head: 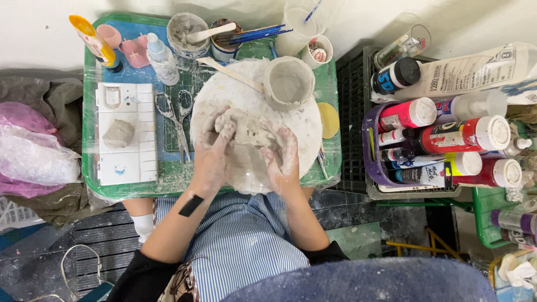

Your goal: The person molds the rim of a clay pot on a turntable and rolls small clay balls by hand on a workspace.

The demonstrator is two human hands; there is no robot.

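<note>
Both of my hands press a grey lump of wet clay [246,130] on a round white board [313,134]. My left hand [211,152] cups the lump's left side, fingers curled over its top. My right hand [284,158] grips its right side. Both hands are smeared with clay. A small grey clay cup [288,82] stands upright at the board's far edge, with a flat wooden stick [229,72] lying beside it.
The board sits on a green tray [89,112] with scissors [176,120], a white palette [126,162] carrying a small clay lump [118,133], a glue bottle [162,59], a tube [94,40], cups of tools. A purple basket [370,151] of paint bottles stands at the right.
</note>
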